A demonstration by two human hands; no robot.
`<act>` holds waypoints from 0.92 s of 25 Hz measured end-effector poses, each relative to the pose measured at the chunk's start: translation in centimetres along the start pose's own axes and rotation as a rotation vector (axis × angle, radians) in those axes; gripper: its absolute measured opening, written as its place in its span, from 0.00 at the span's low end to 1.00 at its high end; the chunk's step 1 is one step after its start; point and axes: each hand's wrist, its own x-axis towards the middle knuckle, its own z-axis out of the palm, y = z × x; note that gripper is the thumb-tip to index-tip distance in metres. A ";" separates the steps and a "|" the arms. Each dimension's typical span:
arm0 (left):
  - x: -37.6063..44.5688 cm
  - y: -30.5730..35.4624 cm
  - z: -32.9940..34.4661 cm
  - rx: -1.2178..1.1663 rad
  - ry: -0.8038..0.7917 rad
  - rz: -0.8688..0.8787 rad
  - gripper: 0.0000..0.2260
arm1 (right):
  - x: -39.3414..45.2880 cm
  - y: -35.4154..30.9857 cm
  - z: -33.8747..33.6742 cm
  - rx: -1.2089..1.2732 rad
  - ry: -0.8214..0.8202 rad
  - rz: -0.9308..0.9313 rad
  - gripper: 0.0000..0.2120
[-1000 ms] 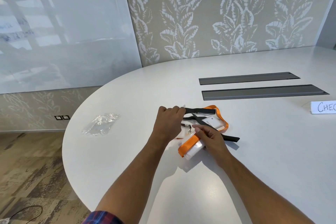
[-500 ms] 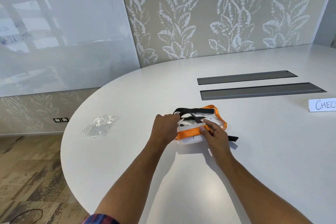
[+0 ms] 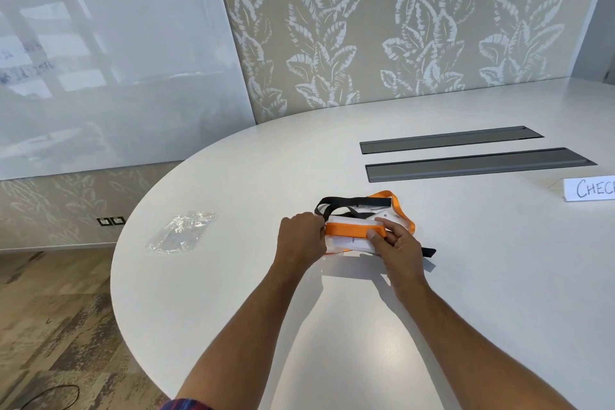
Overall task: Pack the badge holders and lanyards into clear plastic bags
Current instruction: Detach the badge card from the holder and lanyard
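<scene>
Head view, read from left to right: a glossy whiteboard (image 3: pixel 109 53) fills the upper left of the frame, with a pair of wall sockets (image 3: pixel 110 221) below it and wood-pattern flooring in the lower left corner. On the left part of the white table (image 3: pixel 233 293) lies a clear plastic bag (image 3: pixel 181 236), crumpled and flat, well apart from both hands. At centre frame the left hand (image 3: pixel 301 240) has its fingers curled around the left end of a badge holder (image 3: pixel 349 240); its fingertips are hidden from this angle. An orange lanyard (image 3: pixel 354 230) is wrapped across the holder as a flat band and loops on behind it. A black lanyard (image 3: pixel 352 202) lies just beyond the bundle, touching it, with one end showing to the right of the right wrist. The right hand (image 3: pixel 397 250) grips the right end of the bundle, thumb pressed on the orange band, fingers curled underneath. Both forearms enter from the bottom edge. Further right, in the upper right of the table, two dark cable slots (image 3: pixel 479 164) run side by side. At the right edge stands a white card (image 3: pixel 590 189) with handwritten letters, cut off by the frame
</scene>
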 end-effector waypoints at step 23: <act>-0.1 3.3 0.0 -0.039 0.115 0.076 0.05 | -0.8 -0.6 0.4 -0.350 0.106 -0.137 0.21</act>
